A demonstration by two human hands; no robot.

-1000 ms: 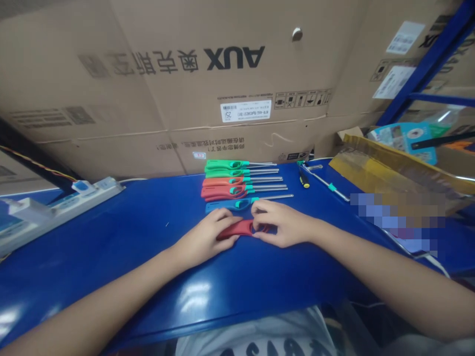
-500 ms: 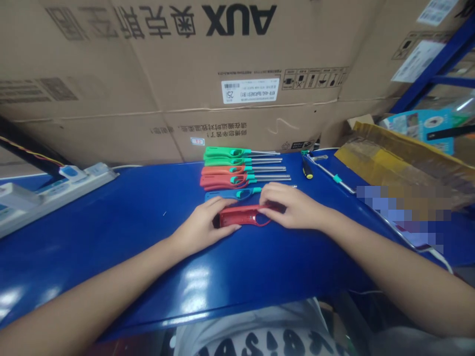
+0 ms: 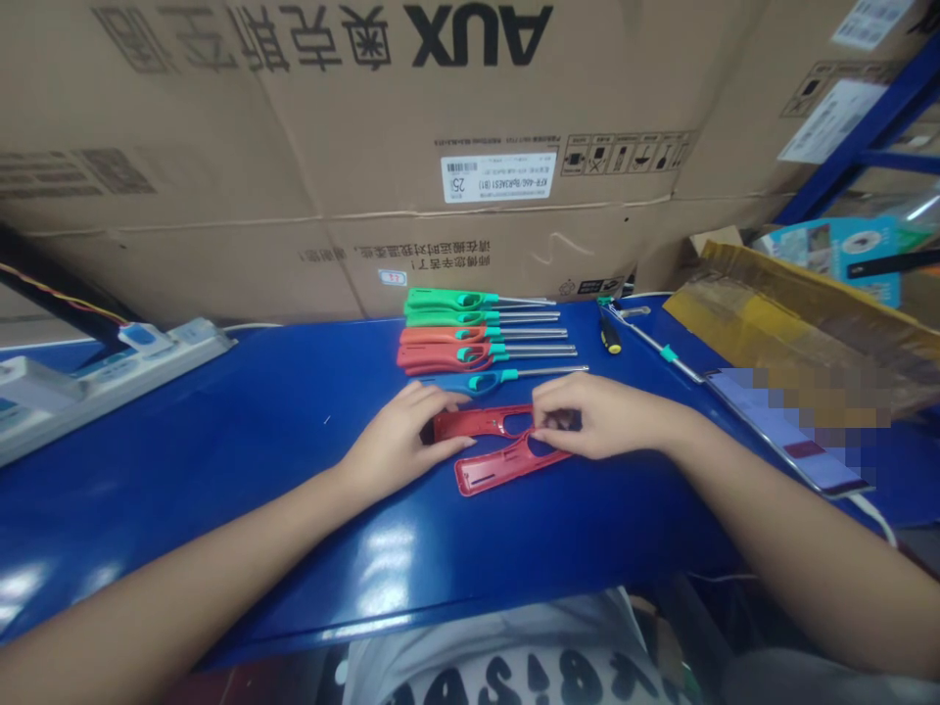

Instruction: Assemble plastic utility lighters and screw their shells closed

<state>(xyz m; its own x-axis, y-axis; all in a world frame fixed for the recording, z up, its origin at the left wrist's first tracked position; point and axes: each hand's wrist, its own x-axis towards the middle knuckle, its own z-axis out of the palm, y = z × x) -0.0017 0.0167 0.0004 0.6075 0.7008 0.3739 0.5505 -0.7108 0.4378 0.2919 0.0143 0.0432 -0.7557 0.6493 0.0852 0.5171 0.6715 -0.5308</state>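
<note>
Two red lighter casing halves lie side by side, their hollow insides facing up. My left hand [image 3: 389,436] is closed around the left end of the upper casing half [image 3: 477,423]. My right hand [image 3: 598,416] pinches the right end of the lower casing half [image 3: 489,472], which slants down to the left; its fingers also cover the upper half's right end. Just beyond my hands is a blue long-necked lighter [image 3: 470,381]. Behind it, a red lighter [image 3: 441,354], an orange lighter [image 3: 437,335] and green lighters [image 3: 439,300] lie in a row, metal tubes pointing right.
A black and yellow screwdriver [image 3: 609,335] lies right of the lighters. A phone [image 3: 778,431] rests on a stand [image 3: 680,360] at the right, near a taped yellow package [image 3: 771,313]. A power strip [image 3: 110,392] is at the left. A large carton [image 3: 330,196] stands behind the blue table [image 3: 294,548].
The lower casing half has come apart from the upper one and swung toward me. My right hand has shifted slightly right and down; my left hand stays at the upper half's left end.
</note>
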